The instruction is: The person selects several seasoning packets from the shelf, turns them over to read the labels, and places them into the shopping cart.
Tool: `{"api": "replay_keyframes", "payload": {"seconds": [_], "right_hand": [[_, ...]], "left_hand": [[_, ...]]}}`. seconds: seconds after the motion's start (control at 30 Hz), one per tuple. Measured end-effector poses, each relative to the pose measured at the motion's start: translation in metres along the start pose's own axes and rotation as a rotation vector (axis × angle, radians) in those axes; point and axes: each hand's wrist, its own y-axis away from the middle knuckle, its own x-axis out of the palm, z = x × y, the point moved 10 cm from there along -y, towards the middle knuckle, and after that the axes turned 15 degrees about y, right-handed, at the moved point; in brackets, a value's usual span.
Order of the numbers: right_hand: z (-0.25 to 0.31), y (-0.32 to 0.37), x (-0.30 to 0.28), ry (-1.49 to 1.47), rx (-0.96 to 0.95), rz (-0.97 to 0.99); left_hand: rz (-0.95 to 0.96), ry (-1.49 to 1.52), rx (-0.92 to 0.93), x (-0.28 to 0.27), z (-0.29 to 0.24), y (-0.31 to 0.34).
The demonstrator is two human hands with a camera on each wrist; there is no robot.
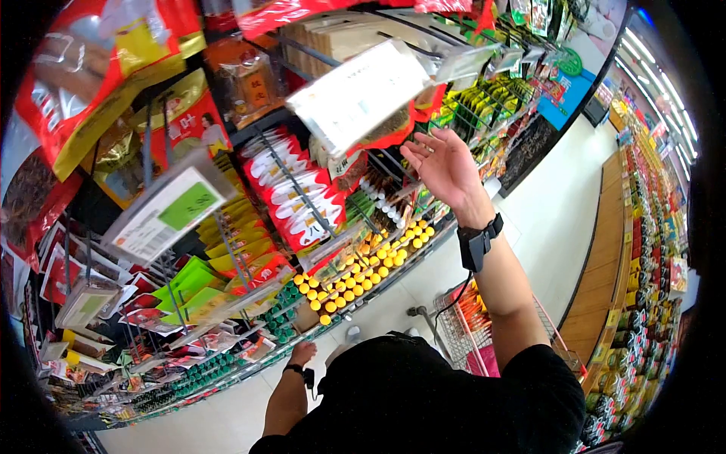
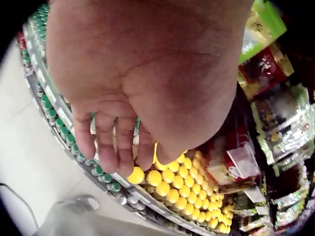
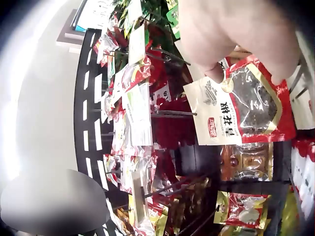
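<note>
My right hand [image 1: 446,170] is raised in front of the hanging packets, its fingers loosely bent and spread toward the rack. In the right wrist view its fingers [image 3: 246,24] overlap the upper edge of a cream-and-red packet [image 3: 251,101] of dark dried spice with a clear window. No packet shows gripped in the palm in the head view. Low at my side hangs my left hand [image 1: 304,353], holding nothing. The left wrist view shows its palm and relaxed fingers [image 2: 110,142] in front of yellow-capped bottles [image 2: 177,191] on the lower shelf.
Price tags [image 1: 359,91] stick out on hooks before the packets. Green-capped bottles [image 2: 61,130] line the low shelf edge. A shopping cart [image 1: 461,325] with orange-red goods stands by my right side. Across the aisle floor [image 1: 556,197] runs another stocked shelf [image 1: 643,287].
</note>
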Motion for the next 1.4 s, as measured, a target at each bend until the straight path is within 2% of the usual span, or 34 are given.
{"api": "replay_keyframes", "payload": {"seconds": [0.1, 0.17, 0.2, 0.27, 0.3, 0.43, 0.53, 0.57, 0.63, 0.7, 0.77, 0.9, 1.0, 1.07, 1.13, 1.17, 1.2, 1.27, 1.33, 1.4], "right_hand": [[-0.01, -0.017, 0.017, 0.001, 0.046, 0.157], [-0.014, -0.015, 0.021, -0.029, 0.081, 0.095], [-0.015, -0.012, 0.024, -0.054, 0.096, 0.076], [-0.016, -0.007, 0.017, 0.003, 0.087, 0.031], [-0.015, -0.005, 0.009, 0.027, 0.064, 0.004], [0.005, 0.012, 0.008, 0.215, -0.051, -0.047], [0.019, 0.014, -0.008, 0.23, -0.122, -0.125], [0.023, 0.014, -0.003, 0.228, -0.154, -0.087], [0.023, 0.022, 0.006, 0.15, -0.09, -0.052], [0.023, 0.032, 0.015, 0.105, -0.014, 0.031], [0.028, 0.045, 0.019, 0.163, -0.063, 0.052], [0.037, 0.066, 0.001, 0.177, -0.111, 0.034], [0.045, 0.093, -0.014, 0.221, -0.135, -0.033], [0.048, 0.112, -0.019, 0.236, -0.149, -0.028], [0.047, 0.131, -0.036, 0.307, -0.17, -0.054], [0.044, 0.14, -0.039, 0.359, -0.157, -0.049], [0.04, 0.149, -0.044, 0.413, -0.139, -0.046], [0.03, 0.163, -0.062, 0.421, -0.112, -0.099], [0.016, 0.177, -0.082, 0.41, -0.083, -0.183], [-0.003, 0.191, -0.111, 0.38, -0.054, -0.296]], "left_hand": [[-0.05, 0.105, -0.113, -0.033, 0.033, 0.015], [-0.016, 0.145, -0.217, -0.047, 0.068, 0.006], [0.32, 0.479, -0.307, -0.03, 0.062, 0.011], [-0.076, 0.086, -0.205, -0.052, 0.053, 0.014], [-0.025, 0.135, -0.21, -0.047, 0.044, 0.015], [-0.044, 0.085, -0.115, -0.029, -0.001, 0.005], [0.029, 0.013, -0.017, -0.008, -0.039, -0.01], [0.059, 0.004, 0.017, -0.001, -0.047, -0.018], [0.119, -0.016, 0.086, 0.012, -0.055, -0.043], [0.117, -0.071, 0.069, 0.02, -0.076, -0.038], [0.136, -0.052, 0.052, 0.029, -0.086, -0.031], [0.146, -0.123, -0.029, 0.028, -0.079, -0.034], [0.227, -0.284, -0.008, 0.032, -0.078, -0.034], [0.243, -0.285, -0.029, 0.04, -0.075, -0.035], [0.247, -0.3, -0.064, 0.037, -0.068, -0.032], [0.265, -0.402, -0.091, 0.039, -0.068, -0.036], [0.28, -0.292, -0.094, 0.042, -0.065, -0.04], [0.292, -0.223, -0.053, 0.051, -0.068, -0.042], [0.414, -0.371, -0.042, 0.069, -0.085, -0.039], [0.38, -0.451, 0.135, 0.079, -0.08, -0.069]]}}
